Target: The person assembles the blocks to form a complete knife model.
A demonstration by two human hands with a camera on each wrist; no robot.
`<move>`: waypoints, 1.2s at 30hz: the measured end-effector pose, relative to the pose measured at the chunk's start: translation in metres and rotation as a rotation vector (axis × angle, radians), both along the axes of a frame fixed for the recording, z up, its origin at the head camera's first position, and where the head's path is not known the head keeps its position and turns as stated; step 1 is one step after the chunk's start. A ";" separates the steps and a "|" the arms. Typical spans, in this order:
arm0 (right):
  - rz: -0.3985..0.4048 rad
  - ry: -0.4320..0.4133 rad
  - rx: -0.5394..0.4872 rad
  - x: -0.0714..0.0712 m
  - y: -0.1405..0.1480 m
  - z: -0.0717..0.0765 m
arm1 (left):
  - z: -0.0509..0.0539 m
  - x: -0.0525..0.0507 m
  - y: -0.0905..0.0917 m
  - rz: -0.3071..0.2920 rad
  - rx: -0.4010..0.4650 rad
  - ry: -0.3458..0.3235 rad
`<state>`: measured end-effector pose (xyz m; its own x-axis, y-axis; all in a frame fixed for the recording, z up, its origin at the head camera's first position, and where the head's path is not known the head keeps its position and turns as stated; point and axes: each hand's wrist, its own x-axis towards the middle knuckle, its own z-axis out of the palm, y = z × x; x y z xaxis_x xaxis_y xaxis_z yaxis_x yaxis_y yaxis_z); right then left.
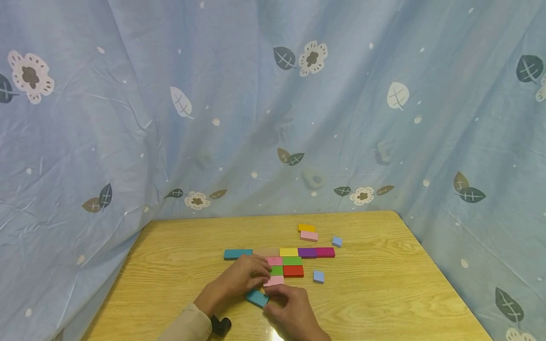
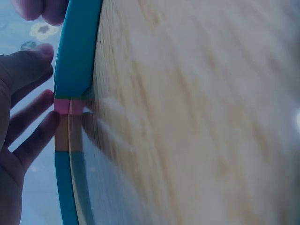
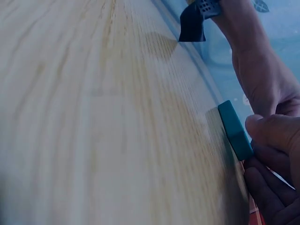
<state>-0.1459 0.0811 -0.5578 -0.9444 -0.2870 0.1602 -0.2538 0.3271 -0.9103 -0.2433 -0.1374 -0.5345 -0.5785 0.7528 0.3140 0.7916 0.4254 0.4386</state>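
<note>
In the head view, a teal block [image 1: 258,298] lies slanted at the near end of the grouped blocks, and the right hand [image 1: 294,310] pinches its right end between thumb and fingers. The left hand [image 1: 242,277] has relaxed, bent fingers at the left side of the pink block [image 1: 274,281] and green block [image 1: 277,270], hiding part of them. The left wrist view shows the teal block [image 2: 77,49] large beside the left hand [image 2: 23,93]. From the right wrist, the teal block [image 3: 234,131] is seen at the fingertips of the right hand [image 3: 276,164].
Behind the hands runs a row with another teal block [image 1: 238,255], a tan block, a yellow block [image 1: 288,252], a purple block [image 1: 307,253] and a magenta block [image 1: 325,252]. A red block [image 1: 293,271] adjoins the group. Light-blue pieces [image 1: 318,277], orange [image 1: 306,228] and pink [image 1: 309,236] blocks lie apart.
</note>
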 end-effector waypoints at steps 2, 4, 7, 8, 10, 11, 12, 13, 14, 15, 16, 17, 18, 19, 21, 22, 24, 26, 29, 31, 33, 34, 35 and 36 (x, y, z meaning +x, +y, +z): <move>-0.001 0.015 -0.008 0.000 -0.001 -0.001 | -0.001 0.000 0.000 -0.007 0.004 0.013; -0.004 0.023 -0.015 -0.001 -0.001 -0.002 | -0.001 0.000 0.000 -0.014 0.005 0.028; -0.007 0.025 -0.016 -0.001 -0.002 -0.003 | -0.002 0.000 0.000 -0.016 0.000 0.027; -0.007 0.031 -0.010 -0.001 -0.003 -0.003 | -0.002 0.000 0.000 -0.013 -0.004 0.021; -0.008 0.037 0.005 -0.001 -0.003 -0.003 | -0.002 0.000 0.000 -0.006 -0.012 0.008; -0.008 0.044 0.015 -0.001 -0.004 -0.004 | -0.002 0.000 0.000 -0.001 -0.016 0.002; -0.007 0.047 0.021 -0.001 -0.004 -0.003 | -0.001 0.000 0.000 0.002 -0.019 0.000; -0.002 0.048 0.023 -0.001 -0.004 -0.004 | -0.001 0.000 0.000 0.005 -0.021 -0.002; -0.002 0.053 0.032 -0.001 -0.004 -0.004 | -0.001 0.000 0.001 0.005 -0.024 0.002; -0.004 0.049 0.037 -0.001 -0.004 -0.004 | -0.001 0.000 0.001 0.006 -0.026 0.009; -0.004 0.051 0.046 -0.001 -0.004 -0.004 | -0.001 0.000 0.001 0.006 -0.028 0.011; -0.008 0.054 0.057 -0.001 -0.004 -0.004 | -0.002 0.000 0.001 0.005 -0.028 0.014; -0.012 0.052 0.067 -0.001 -0.004 -0.004 | -0.002 0.000 0.001 0.005 -0.030 0.016; -0.018 0.057 0.084 0.000 -0.005 -0.003 | -0.002 0.000 0.001 0.004 -0.031 0.016; -0.026 0.058 0.110 0.000 -0.005 -0.002 | -0.002 0.000 0.001 0.005 -0.033 0.015; -0.026 0.061 0.122 0.001 -0.005 -0.001 | -0.002 0.000 0.001 0.005 -0.033 0.012; -0.022 0.062 0.139 0.002 -0.005 0.000 | -0.003 0.000 0.001 0.007 -0.035 0.013; -0.016 0.070 0.150 0.003 -0.005 0.001 | -0.004 0.000 0.000 0.007 -0.035 0.016; -0.013 0.085 0.163 0.003 -0.005 0.002 | -0.005 -0.001 0.000 0.008 -0.032 0.019; -0.019 0.078 0.172 0.003 -0.003 0.001 | -0.005 -0.001 0.000 0.015 -0.032 0.011; -0.028 0.067 0.182 0.003 -0.001 0.002 | -0.006 -0.002 0.000 0.013 -0.025 0.015; -0.034 0.060 0.183 0.003 0.001 0.001 | -0.006 -0.001 0.000 0.010 -0.022 0.019; -0.043 0.053 0.184 0.003 0.004 0.001 | -0.005 -0.001 0.000 0.008 -0.018 0.018; -0.050 0.042 0.181 0.004 0.007 0.001 | -0.006 -0.001 0.000 0.005 -0.012 0.019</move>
